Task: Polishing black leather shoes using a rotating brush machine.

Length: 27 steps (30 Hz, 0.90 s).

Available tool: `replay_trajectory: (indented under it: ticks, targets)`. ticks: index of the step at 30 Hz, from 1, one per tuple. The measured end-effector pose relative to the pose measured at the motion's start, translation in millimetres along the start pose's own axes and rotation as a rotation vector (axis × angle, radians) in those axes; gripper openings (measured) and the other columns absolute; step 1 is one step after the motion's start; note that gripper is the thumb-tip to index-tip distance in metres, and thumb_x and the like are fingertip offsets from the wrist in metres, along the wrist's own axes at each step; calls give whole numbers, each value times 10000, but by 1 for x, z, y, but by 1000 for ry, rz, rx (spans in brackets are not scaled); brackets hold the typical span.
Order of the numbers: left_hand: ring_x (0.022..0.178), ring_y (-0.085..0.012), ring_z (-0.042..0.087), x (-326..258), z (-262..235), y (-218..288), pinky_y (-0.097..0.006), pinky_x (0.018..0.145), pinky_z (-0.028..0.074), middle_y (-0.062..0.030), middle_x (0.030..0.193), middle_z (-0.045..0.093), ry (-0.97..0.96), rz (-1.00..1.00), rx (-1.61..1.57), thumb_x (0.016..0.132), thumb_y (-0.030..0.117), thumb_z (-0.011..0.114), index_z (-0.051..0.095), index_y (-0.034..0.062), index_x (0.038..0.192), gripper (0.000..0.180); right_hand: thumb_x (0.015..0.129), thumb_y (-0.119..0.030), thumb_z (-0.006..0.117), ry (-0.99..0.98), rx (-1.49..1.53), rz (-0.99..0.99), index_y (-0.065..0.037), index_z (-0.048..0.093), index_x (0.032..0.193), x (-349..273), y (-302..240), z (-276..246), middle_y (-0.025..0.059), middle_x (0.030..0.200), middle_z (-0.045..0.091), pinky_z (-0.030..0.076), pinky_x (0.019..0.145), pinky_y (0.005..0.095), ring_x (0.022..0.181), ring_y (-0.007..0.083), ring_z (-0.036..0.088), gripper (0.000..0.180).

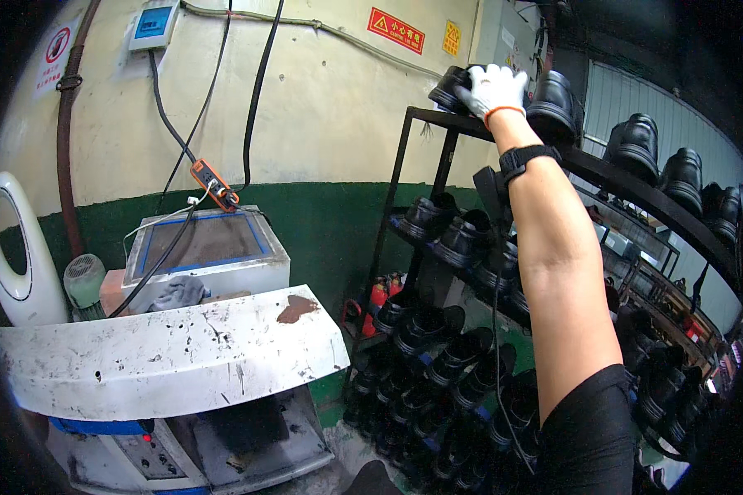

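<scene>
My right hand (495, 91), in a white glove with an orange cuff, reaches up to the top of a black metal shoe rack (615, 172). Its fingers bend over a black shoe (449, 89) at the rack's left end; the far side of the grip is hidden. Just right of the glove sits another black shoe (552, 107), its heel toward me. More black shoes (633, 142) line the same top shelf. A black band with a small device (527, 162) is strapped round my right wrist. My left hand is out of the picture.
Lower shelves hold many black shoes (462, 239). At left stands a white machine with a stained cover (182, 351), a grey glove (182, 293) behind it. A power strip (215, 185) hangs over a white box. Red extinguishers (378, 299) stand by the rack. A cable (497, 355) hangs down.
</scene>
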State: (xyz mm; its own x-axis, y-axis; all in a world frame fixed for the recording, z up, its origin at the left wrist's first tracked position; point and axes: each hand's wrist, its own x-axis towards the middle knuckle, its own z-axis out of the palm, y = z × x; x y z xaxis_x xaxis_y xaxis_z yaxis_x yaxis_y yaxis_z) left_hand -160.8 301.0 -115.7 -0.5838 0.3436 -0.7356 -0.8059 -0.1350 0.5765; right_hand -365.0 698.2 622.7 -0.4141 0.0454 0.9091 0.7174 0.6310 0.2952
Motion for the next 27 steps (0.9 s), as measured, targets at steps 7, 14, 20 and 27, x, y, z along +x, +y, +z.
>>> replay_trajectory:
  ticks: [7, 14, 20, 27]
  targets:
    - [540, -196, 593, -12, 21, 6, -287, 480, 494, -108, 700, 640, 76, 37, -13, 919, 335, 518, 632, 30, 849, 333, 775, -336, 702, 201, 61, -251, -163, 587, 1202, -19, 21, 22, 146, 1305, 526, 328, 1032, 507, 1225, 336, 463, 475]
    - [523, -197, 584, 7, -5, -17, -297, 466, 486, -103, 707, 647, -70, 37, 4, 887, 344, 568, 644, 13, 875, 340, 834, -587, 586, 174, 102, -12, -94, 650, 1071, -29, 124, -51, 127, 984, 689, 496, 840, 419, 883, 331, 651, 551]
    - [642, -193, 597, -13, 20, -5, -295, 533, 484, -80, 834, 630, -205, 142, 74, 944, 203, 520, 603, 65, 966, 163, 879, -355, 616, 447, 375, -276, -62, 610, 774, -140, 134, -131, 153, 737, 605, 490, 602, 412, 702, 357, 614, 311]
    - [1186, -283, 534, -153, 142, 58, -432, 1007, 447, -135, 1306, 545, -690, 360, -532, 993, 506, 371, 384, 112, 1425, 586, 689, -161, 813, -240, 1422, -445, -133, 499, 549, -464, 51, -233, 60, 565, 473, 362, 478, 362, 499, 263, 479, 345]
